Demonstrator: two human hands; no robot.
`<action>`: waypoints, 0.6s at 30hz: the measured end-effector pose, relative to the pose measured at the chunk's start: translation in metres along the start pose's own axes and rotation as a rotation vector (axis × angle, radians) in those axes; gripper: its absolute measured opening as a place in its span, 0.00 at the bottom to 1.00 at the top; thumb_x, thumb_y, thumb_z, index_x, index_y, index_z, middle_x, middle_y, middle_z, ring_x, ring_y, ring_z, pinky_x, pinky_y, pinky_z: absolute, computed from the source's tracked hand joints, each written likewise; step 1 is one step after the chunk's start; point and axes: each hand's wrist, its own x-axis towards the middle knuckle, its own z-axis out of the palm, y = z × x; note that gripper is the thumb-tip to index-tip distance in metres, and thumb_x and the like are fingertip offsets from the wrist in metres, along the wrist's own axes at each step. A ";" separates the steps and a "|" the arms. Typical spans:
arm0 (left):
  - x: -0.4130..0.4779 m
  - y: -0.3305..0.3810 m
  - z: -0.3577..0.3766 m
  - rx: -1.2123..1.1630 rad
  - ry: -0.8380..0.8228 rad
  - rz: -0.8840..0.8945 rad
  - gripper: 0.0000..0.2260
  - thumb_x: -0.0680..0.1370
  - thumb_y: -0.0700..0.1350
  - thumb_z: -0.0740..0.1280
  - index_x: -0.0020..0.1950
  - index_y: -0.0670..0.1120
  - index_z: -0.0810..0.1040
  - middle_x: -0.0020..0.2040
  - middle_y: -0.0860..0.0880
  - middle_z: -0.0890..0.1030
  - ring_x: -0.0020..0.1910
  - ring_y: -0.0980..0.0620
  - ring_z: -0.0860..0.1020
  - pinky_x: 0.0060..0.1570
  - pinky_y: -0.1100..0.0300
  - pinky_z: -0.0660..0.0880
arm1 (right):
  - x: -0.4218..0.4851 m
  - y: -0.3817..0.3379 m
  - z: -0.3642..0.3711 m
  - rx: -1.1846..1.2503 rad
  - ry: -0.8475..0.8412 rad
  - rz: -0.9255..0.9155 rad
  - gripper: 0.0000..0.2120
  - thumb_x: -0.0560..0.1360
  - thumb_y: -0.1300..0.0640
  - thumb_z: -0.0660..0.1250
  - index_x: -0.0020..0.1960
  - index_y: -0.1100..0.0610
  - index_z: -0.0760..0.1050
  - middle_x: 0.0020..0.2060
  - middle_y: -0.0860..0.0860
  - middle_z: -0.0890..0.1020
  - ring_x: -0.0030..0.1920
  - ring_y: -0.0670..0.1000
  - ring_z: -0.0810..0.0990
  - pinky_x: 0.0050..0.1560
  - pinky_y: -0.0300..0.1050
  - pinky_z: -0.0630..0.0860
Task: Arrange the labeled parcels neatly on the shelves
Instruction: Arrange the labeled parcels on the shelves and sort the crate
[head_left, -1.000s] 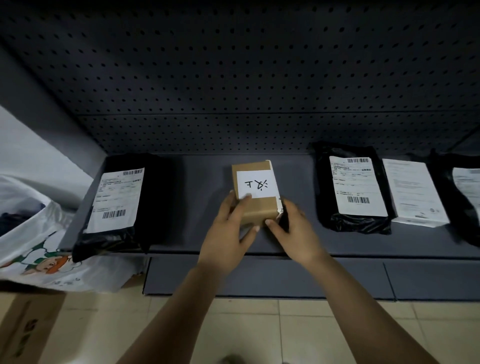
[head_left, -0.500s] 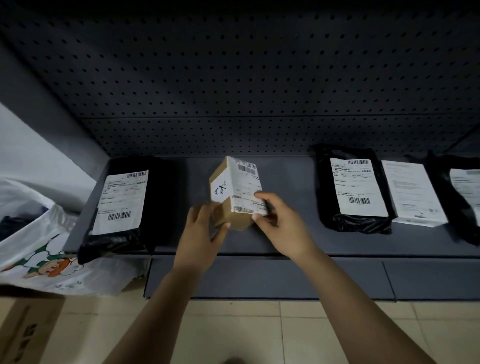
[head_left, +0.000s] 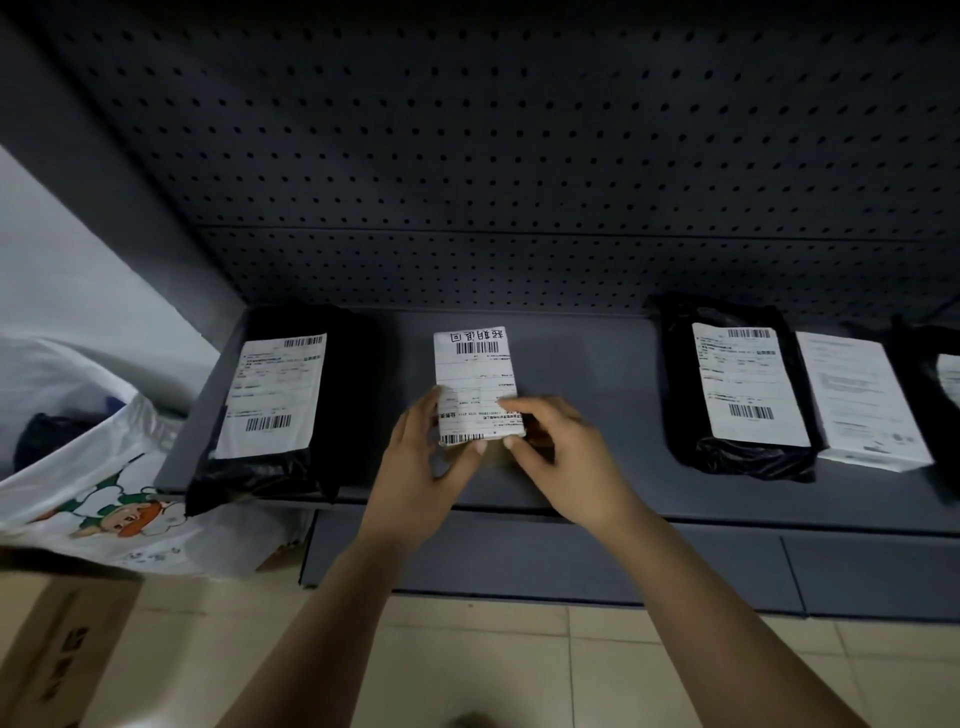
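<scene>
Nearest, over the tiled floor (head_left: 467, 654), two bare forearms reach up to the shelf (head_left: 597, 483). A brown carton (head_left: 52, 649) and a white cartoon-printed plastic bag (head_left: 104, 493) sit at lower left.

The left hand (head_left: 415, 467) curls round the near left corner of a small cardboard box (head_left: 475, 384), thumb at its front end. The right hand (head_left: 561, 457) pinches the near right corner, with fingers over the top and thumb below the edge. The box lies lengthwise on the shelf deck, printed shipping label up, well apart from a black poly mailer (head_left: 291, 395) on its left and another black mailer (head_left: 737, 400) on its right. The hands hide whether its near end is fully down.

It looks a stiff, light thing, as fingertips alone manage it, and the label may be a little slick. The long side edges near the corners are probably the best hold, since the cardboard there resists a squeeze.

A second ago the face with the handwritten tag was uppermost. Half a second ago the box stood tipped on an edge, mid-turn — now the barcode label faces up, squared with the neighbours' labels.

Further right lie a flat white parcel (head_left: 857, 400) and a dark bag (head_left: 935, 410) at the frame edge — behind them rises the perforated back panel (head_left: 519, 182).
</scene>
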 end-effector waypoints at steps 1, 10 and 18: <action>0.001 0.001 0.001 -0.002 0.005 -0.006 0.31 0.74 0.52 0.72 0.74 0.55 0.63 0.69 0.55 0.69 0.64 0.62 0.72 0.64 0.58 0.73 | -0.001 0.000 0.000 0.023 0.006 0.004 0.17 0.77 0.59 0.68 0.65 0.50 0.75 0.61 0.46 0.75 0.57 0.42 0.78 0.61 0.36 0.74; 0.017 0.027 0.037 0.045 0.113 -0.109 0.45 0.60 0.67 0.76 0.72 0.52 0.64 0.66 0.56 0.70 0.68 0.61 0.63 0.60 0.63 0.65 | 0.001 0.007 -0.017 0.079 0.148 0.095 0.11 0.78 0.60 0.66 0.58 0.48 0.77 0.54 0.49 0.81 0.51 0.37 0.78 0.49 0.25 0.70; 0.035 0.021 0.039 0.047 0.061 -0.109 0.41 0.63 0.58 0.78 0.72 0.54 0.65 0.66 0.57 0.71 0.67 0.61 0.64 0.61 0.62 0.65 | 0.009 0.021 -0.042 0.039 0.152 0.149 0.15 0.80 0.66 0.61 0.60 0.51 0.77 0.57 0.51 0.81 0.52 0.46 0.79 0.52 0.24 0.69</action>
